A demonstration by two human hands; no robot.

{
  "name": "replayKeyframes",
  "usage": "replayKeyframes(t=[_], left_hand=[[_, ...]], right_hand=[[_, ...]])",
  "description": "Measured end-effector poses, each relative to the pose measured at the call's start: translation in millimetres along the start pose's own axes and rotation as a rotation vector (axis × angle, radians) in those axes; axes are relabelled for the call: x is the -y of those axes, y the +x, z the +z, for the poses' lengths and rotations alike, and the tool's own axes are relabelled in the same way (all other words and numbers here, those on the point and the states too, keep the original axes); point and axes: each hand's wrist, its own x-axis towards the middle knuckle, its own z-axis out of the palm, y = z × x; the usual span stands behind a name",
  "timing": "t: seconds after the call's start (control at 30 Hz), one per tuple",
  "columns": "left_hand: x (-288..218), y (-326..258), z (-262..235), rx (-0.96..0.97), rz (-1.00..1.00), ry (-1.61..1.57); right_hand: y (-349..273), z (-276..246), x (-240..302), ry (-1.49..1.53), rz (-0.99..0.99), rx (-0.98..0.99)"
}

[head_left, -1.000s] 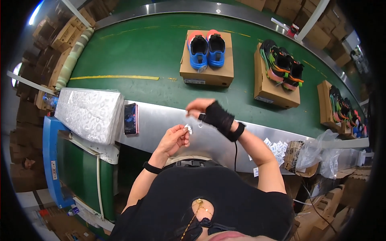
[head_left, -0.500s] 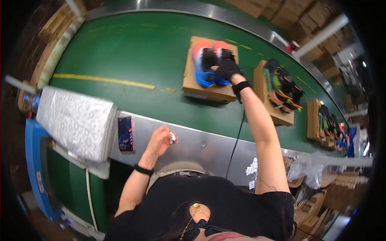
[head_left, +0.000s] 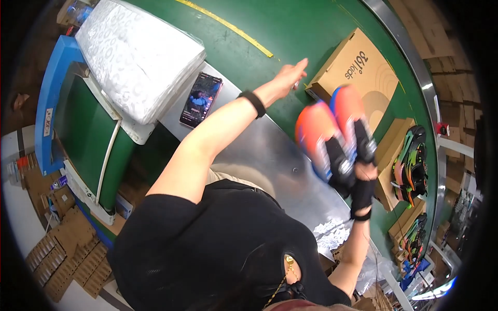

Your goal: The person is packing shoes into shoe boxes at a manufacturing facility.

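Note:
My right hand [head_left: 366,179], in a black fingerless glove, is closed around the heel end of a pair of orange-and-blue shoes [head_left: 317,127]. The shoes are lifted off, toes pointing away, and blurred by motion. Beyond them lies a closed brown shoebox [head_left: 337,67] on the green conveyor belt [head_left: 244,20]. My bare left hand [head_left: 289,79] reaches to the near-left corner of that box. Its fingers are pinched together, with a small white piece barely showing at the tips. Whether the left hand touches the box, I cannot tell.
A phone [head_left: 201,99] lies on the metal ledge [head_left: 244,140], beside a stack of wrapped white sheets [head_left: 140,57]. Small white labels [head_left: 331,233] are heaped on the ledge's right. More dark shoes [head_left: 411,166] on boxes sit along the belt to the right.
My right hand has lifted the shoes off the box and drawn them nearer. My left hand has moved from above the ledge out toward the box. The view has turned.

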Motion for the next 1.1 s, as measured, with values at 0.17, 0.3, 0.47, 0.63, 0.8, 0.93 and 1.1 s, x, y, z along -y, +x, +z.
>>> replayKeyframes(t=[0.17, 0.3, 0.47, 0.63, 0.8, 0.93, 1.1], left_hand=[[-6.6, 26.1, 60.7, 0.096, 0.193, 0.592], [25.7, 47.3, 123.8, 0.417, 0.314, 0.517], [84.2, 13.1, 191.8, 0.550, 0.343, 0.614], [132.7, -44.7, 230.5, 0.600, 0.322, 0.752], [146.2, -98.6, 255.6, 0.609, 0.107, 0.887], [94.4, -117.4, 240.1, 0.552, 0.207, 0.921], [60.4, -102.1, 187.7, 0.526, 0.138, 0.514]], right_hand=[[-113.7, -50.5, 69.5, -0.168, -0.050, 0.304], [-155.2, -63.2, 99.0, -0.162, 0.028, 0.506], [-181.0, -66.7, 107.0, 0.006, 0.139, 0.529], [-146.4, -123.2, 84.1, 0.362, 0.362, 0.272], [-130.2, -87.2, 25.8, -0.402, 0.471, 0.177], [-115.8, -47.5, 9.6, -0.341, 0.396, -0.116], [-69.0, -65.1, 57.8, -0.090, 0.242, -0.234]])
